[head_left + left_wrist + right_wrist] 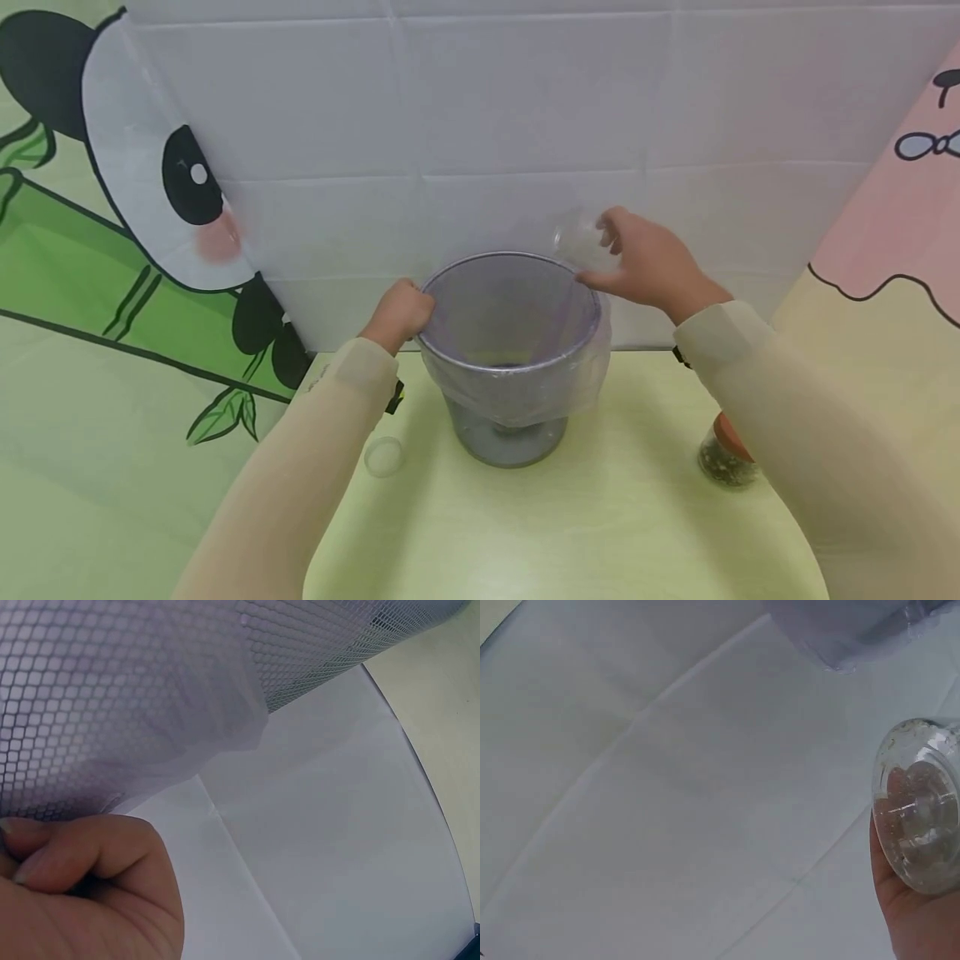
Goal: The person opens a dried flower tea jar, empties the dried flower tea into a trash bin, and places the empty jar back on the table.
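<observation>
A grey mesh wastebasket stands upright on the table, a thin clear plastic liner folded down over its rim. My left hand grips the rim on its left side, fingers curled in the left wrist view. Beyond the right rim, my right hand holds a clear, see-through jar, raised and tipped, with small specks on its wall. The thumb reaches close to the basket's rim in the head view. Little of the jar stands out against the white backdrop there.
A clear round lid lies on the pale green table, left of the basket. To the right, partly behind my right sleeve, is a jar with an orange lid and dark flakes inside. A white sheet rises behind the basket.
</observation>
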The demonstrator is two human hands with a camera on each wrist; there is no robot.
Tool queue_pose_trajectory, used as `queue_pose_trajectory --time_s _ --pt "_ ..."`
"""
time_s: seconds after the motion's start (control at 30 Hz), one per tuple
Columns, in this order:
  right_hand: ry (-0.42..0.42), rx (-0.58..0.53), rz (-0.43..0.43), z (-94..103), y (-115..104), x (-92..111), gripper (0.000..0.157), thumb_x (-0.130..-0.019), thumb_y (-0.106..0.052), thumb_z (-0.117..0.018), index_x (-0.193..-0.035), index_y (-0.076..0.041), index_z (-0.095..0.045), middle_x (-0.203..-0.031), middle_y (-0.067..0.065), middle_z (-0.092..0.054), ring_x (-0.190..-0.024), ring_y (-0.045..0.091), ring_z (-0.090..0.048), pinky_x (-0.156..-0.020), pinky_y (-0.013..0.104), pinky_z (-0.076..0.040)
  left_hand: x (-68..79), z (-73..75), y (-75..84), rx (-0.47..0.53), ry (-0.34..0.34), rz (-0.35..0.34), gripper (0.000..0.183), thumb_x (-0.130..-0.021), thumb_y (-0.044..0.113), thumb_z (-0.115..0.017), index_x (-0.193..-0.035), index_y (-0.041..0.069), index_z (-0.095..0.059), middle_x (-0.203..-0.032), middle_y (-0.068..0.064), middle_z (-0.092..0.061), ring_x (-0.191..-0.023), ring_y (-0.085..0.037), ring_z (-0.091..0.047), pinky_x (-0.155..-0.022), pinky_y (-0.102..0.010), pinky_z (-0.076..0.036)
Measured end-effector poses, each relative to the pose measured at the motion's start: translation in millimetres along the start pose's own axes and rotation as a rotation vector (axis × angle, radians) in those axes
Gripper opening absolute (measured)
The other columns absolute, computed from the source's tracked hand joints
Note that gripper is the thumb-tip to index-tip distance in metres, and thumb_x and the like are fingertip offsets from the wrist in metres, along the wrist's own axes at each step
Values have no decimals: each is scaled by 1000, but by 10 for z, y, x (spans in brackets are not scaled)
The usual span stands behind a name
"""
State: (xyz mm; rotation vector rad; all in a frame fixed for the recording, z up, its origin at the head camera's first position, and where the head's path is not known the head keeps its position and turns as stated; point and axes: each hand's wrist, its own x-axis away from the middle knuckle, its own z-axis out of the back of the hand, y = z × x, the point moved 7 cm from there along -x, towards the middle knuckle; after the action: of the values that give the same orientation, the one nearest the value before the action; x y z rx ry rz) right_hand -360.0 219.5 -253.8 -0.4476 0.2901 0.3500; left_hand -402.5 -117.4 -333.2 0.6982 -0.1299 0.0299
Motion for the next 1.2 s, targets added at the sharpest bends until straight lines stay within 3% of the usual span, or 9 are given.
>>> queue_pose_trajectory --time_s 0.23,0.5,0.77,0.93,1.2 --pt "131 -230 -54 27 45 149 72 -78 -55 -85 -121 -9 -51 -115 7 -64 -111 29 -59 -94 49 -47 -10 -7 1 -8 13 -2 53 -103 19 -36 -149 -8 -37 -104 -15 -54 -70 -20 -48 -59 -33 -43" --pt "246 -430 -43 -26 35 365 65 -83 -46 -84 -127 -11 -52 -112 7 -67 -106 27 -61 -90 49 -45 -6 -16 -9 -10 11 -4 52 -102 19 -35 -147 -8 -37 -105 -16 -52 -73 -22 -49 -61 -34 -44" --pt "299 -570 -98 -166 190 607 62 -88 -37 -82 -133 -11 -49 -117 10 -64 -111 27 -59 -94 50 -44 9 17 6 -18 29 -9 51 -101 18 -36 -145 -9 -39 -103 -15 -53 -70 -20 -48 -59 -32 -43" --pt "340 -618 -134 -282 301 753 62 -89 -35 -81 -135 -10 -48 -122 6 -62 -111 20 -59 -93 44 -45 15 17 13 -7 32 -14 50 -101 17 -35 -144 -9 -38 -102 -15 -53 -68 -20 -47 -59 -33 -43" --pt "369 -701 -146 -515 454 956 60 -91 -29 -80 -138 -11 -47 -126 9 -62 -116 21 -62 -81 27 -53 16 -3 6 -3 31 -13 52 -100 16 -36 -145 -9 -37 -98 -14 -54 -63 -18 -45 -56 -32 -41"
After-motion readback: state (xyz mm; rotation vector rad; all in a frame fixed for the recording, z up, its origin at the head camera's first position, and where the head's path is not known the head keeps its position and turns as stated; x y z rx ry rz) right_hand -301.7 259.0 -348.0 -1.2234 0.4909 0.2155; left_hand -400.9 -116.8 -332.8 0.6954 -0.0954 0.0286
